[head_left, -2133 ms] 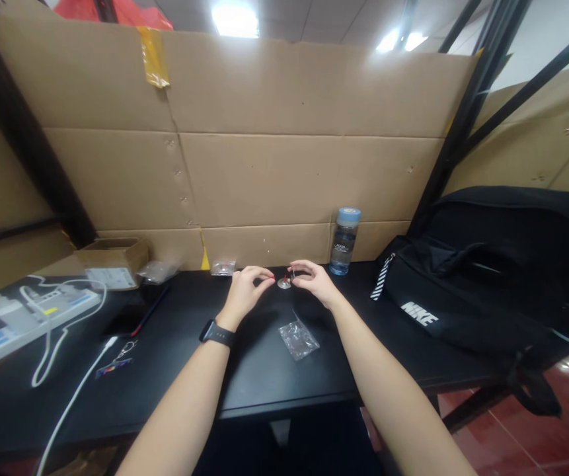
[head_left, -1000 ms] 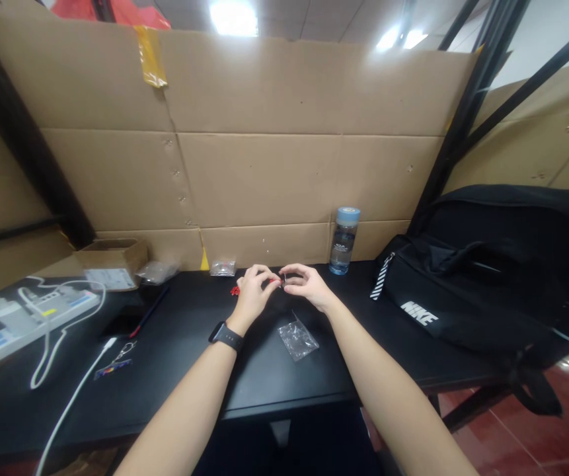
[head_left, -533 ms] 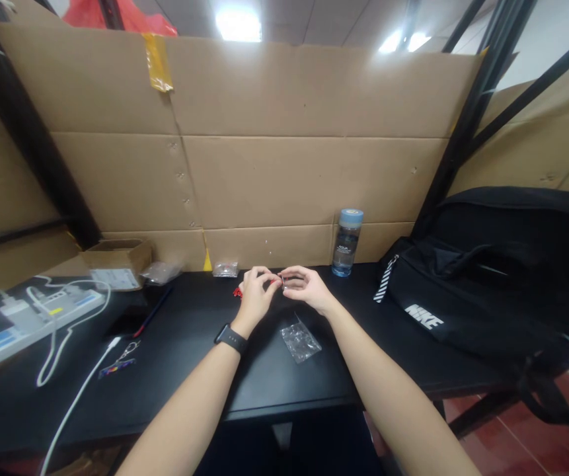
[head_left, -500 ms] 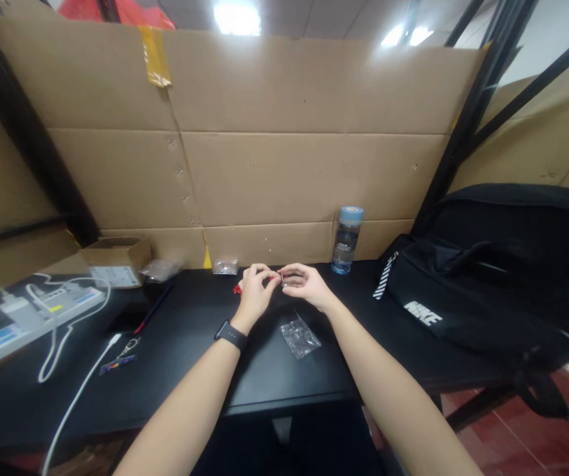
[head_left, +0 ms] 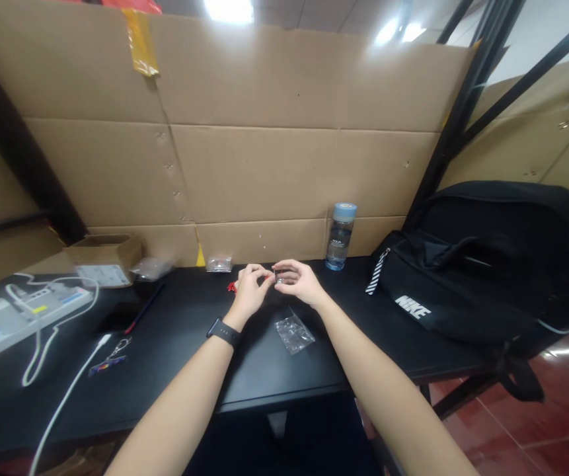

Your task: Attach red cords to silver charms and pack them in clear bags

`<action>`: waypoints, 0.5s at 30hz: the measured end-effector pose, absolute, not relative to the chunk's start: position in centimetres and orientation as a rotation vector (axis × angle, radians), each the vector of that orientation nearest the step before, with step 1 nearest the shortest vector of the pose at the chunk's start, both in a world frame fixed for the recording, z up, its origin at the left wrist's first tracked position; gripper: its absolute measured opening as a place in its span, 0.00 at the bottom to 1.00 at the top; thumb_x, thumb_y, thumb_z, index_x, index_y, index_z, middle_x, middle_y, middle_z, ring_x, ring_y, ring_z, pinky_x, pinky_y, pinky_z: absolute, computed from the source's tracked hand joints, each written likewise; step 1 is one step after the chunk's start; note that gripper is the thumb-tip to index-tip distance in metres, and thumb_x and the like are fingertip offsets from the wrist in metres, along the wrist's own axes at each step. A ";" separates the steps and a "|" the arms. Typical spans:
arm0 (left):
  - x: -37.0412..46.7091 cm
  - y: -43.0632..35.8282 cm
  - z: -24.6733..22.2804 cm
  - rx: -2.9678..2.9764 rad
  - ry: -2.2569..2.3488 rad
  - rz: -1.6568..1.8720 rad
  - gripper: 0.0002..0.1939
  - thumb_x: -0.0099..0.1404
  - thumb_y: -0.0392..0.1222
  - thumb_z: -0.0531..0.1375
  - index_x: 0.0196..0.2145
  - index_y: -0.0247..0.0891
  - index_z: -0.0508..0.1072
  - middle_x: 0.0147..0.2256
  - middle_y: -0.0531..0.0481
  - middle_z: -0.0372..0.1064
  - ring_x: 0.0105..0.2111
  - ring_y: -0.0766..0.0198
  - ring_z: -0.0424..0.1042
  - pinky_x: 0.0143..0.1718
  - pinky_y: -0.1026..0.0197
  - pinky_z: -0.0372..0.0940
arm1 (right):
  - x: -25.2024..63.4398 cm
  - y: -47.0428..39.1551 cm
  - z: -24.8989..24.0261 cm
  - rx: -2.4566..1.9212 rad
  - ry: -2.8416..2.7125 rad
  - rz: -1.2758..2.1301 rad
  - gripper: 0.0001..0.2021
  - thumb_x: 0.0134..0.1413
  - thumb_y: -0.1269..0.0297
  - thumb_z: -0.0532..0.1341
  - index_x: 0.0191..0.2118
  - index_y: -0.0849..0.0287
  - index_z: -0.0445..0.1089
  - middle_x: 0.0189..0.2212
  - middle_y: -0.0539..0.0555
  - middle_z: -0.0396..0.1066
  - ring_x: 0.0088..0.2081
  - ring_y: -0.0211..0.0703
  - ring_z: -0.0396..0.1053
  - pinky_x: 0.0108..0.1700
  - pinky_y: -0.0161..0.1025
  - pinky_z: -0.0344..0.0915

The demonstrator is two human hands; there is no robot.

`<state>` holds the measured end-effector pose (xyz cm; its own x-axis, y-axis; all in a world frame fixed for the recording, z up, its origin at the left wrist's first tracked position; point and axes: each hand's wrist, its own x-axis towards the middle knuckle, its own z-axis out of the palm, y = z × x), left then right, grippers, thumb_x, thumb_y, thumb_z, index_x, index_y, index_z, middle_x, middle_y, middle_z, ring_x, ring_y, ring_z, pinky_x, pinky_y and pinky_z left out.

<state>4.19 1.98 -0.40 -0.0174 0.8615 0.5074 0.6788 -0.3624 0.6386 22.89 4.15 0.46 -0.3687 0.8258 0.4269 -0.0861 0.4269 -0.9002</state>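
My left hand [head_left: 249, 294], with a dark watch [head_left: 225, 332] on its wrist, is closed in a pinch on a small red item [head_left: 232, 287]. Part of that item pokes out to the left of the hand, and its kind is too small to make out. Close against it, my right hand [head_left: 301, 283] pinches a small shiny metal piece [head_left: 276, 277] between thumb and fingers. The fingertips of both hands nearly meet, partly hiding what they hold. A clear plastic bag [head_left: 294, 333] lies on the black table [head_left: 274, 383] just below the hands.
Behind stand a water bottle [head_left: 341, 237] and a small clear packet [head_left: 219, 264] by the cardboard wall [head_left: 264, 172]. A black backpack [head_left: 462, 284] fills the right. On the left are an open carton [head_left: 106, 258], a power strip [head_left: 41, 314], a white cable [head_left: 71, 403] and a keychain [head_left: 108, 365].
The whole view has shifted slightly, so things appear a little further left. Both hands stay together at the same spot, still pinching the small pieces.
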 end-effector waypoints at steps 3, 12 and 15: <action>4.1 2.0 -0.3 2.037 1.639 1.335 0.05 0.69 0.44 0.64 0.38 0.46 0.81 0.48 0.48 0.71 0.54 0.51 0.66 0.59 0.48 0.60 | 22.8 3.9 0.6 -0.657 -1.675 1.128 0.27 0.39 0.66 0.76 0.49 0.54 0.73 0.52 0.58 0.77 0.46 0.48 0.79 0.52 0.48 0.75; 3.7 2.2 -0.4 2.081 1.605 1.284 0.06 0.69 0.43 0.63 0.38 0.44 0.81 0.47 0.47 0.72 0.53 0.51 0.66 0.59 0.48 0.60 | 22.7 3.9 0.6 -0.673 -1.679 1.113 0.27 0.39 0.65 0.76 0.50 0.55 0.73 0.52 0.58 0.76 0.45 0.47 0.79 0.51 0.46 0.75; 3.8 2.3 -0.6 2.090 1.615 1.285 0.05 0.68 0.42 0.63 0.37 0.45 0.81 0.47 0.47 0.72 0.53 0.50 0.66 0.59 0.47 0.60 | 22.6 4.0 0.6 -0.663 -1.683 1.112 0.27 0.40 0.65 0.76 0.50 0.55 0.73 0.52 0.58 0.77 0.46 0.47 0.79 0.50 0.45 0.75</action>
<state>3.75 2.31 -0.56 0.0229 0.8632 0.5043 0.6855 -0.3807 0.6206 22.64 4.01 0.55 -0.3758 0.8231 0.4257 -0.0687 0.4334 -0.8986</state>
